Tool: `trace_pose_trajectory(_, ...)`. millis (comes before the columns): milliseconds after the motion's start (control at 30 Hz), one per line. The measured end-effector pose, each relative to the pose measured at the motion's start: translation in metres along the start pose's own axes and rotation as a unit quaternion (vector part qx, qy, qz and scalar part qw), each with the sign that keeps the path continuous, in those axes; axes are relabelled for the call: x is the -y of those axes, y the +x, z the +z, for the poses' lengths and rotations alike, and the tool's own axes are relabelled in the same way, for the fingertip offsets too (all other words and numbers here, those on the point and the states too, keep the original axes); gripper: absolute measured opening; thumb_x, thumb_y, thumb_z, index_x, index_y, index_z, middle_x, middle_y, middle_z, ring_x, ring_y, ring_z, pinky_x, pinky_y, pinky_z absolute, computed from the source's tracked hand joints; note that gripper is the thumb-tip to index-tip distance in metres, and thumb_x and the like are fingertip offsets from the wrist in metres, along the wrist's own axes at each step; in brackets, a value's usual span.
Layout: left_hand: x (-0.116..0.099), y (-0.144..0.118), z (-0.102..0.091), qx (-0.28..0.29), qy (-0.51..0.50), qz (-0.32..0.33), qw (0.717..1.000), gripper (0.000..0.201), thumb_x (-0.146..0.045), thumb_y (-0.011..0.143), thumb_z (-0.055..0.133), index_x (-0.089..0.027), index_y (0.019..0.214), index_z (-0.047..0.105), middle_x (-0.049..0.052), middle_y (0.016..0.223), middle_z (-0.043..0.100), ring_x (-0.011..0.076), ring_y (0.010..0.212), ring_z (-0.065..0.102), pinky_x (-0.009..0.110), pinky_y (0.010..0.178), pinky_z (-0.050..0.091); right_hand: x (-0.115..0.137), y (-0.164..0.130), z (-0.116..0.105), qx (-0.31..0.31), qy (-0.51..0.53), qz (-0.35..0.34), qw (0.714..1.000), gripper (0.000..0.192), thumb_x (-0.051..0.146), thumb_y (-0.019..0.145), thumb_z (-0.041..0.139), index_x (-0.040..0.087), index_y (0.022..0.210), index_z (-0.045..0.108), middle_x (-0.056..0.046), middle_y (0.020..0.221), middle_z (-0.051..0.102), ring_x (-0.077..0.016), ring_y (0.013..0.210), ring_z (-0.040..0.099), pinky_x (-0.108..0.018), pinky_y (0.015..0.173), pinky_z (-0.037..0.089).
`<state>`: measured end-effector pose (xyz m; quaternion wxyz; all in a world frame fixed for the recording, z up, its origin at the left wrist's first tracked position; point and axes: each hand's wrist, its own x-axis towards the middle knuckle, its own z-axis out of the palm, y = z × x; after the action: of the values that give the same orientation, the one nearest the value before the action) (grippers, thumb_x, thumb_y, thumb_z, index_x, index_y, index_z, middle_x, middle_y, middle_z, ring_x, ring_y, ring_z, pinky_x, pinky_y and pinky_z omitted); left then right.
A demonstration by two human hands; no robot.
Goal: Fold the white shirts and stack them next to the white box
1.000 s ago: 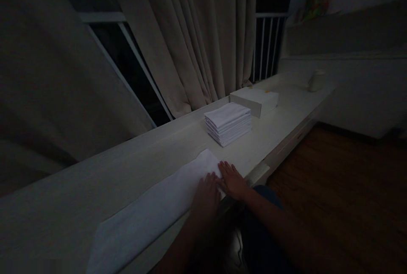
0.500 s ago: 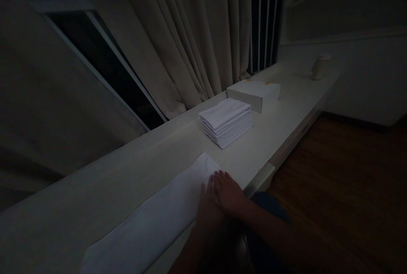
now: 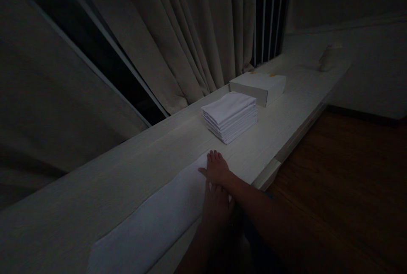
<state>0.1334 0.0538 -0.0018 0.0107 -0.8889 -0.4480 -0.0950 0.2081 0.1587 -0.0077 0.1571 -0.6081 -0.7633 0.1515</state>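
Note:
A long white cloth (image 3: 152,223), folded into a strip, lies along the near edge of a pale wooden counter (image 3: 95,180). My right hand (image 3: 217,168) rests flat, fingers spread, on the strip's far right end. My left hand (image 3: 218,206) lies flat on the cloth just nearer to me, partly under my right forearm. Neither hand grips anything. A neat stack of folded white cloths (image 3: 230,116) sits further along the counter, beyond my right hand.
A white box (image 3: 257,87) stands behind the stack, and a small pale cup (image 3: 329,57) is at the counter's far end. Beige curtains (image 3: 178,40) hang behind the counter over a dark window. Brown wooden floor (image 3: 343,172) is on the right. The room is dim.
My right hand has slid forward to the strip's far end, crossing ahead of my left hand. The view has shifted slightly downward and to the left.

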Motion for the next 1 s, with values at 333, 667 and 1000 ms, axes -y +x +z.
trace_pose_trajectory(333, -0.002, 0.001, 0.0, -0.008, -0.038, -0.017, 0.999, 0.062, -0.047, 0.09, 0.043, -0.024, 0.146, 0.034, 0.008, 0.153, 0.034, 0.0288, 0.144, 0.023, 0.058, 0.117, 0.015, 0.002, 0.011, 0.007, -0.023, -0.018, 0.017, 0.999, 0.078, 0.059, 0.095, 0.021, 0.002, 0.147, 0.032, -0.019, 0.154, 0.022, -0.0322, 0.145, 0.009, -0.051, 0.115, -0.002)
trace_pose_trajectory(667, 0.056, -0.037, -0.017, 0.008, -0.024, -0.123, 0.992, 0.052, -0.042, 0.096, 0.032, -0.019, 0.14, 0.044, 0.012, 0.148, 0.043, 0.0272, 0.14, 0.032, 0.053, 0.113, 0.026, -0.004, 0.011, 0.009, -0.033, -0.02, 0.007, 0.999, 0.068, 0.051, 0.098, 0.015, 0.008, 0.147, 0.033, -0.014, 0.156, 0.022, -0.0296, 0.145, 0.013, -0.05, 0.115, 0.006)
trace_pose_trajectory(1000, 0.128, -0.055, -0.02, 0.083, 0.083, -0.236, 0.965, 0.069, -0.065, 0.091, 0.02, -0.03, 0.15, 0.022, 0.01, 0.158, 0.022, 0.033, 0.144, 0.019, 0.057, 0.112, 0.018, -0.006, 0.009, 0.011, -0.038, -0.02, 0.0, 0.999, 0.074, 0.056, 0.097, 0.013, 0.005, 0.148, 0.03, -0.016, 0.156, 0.021, -0.0314, 0.145, 0.011, -0.052, 0.115, 0.003)
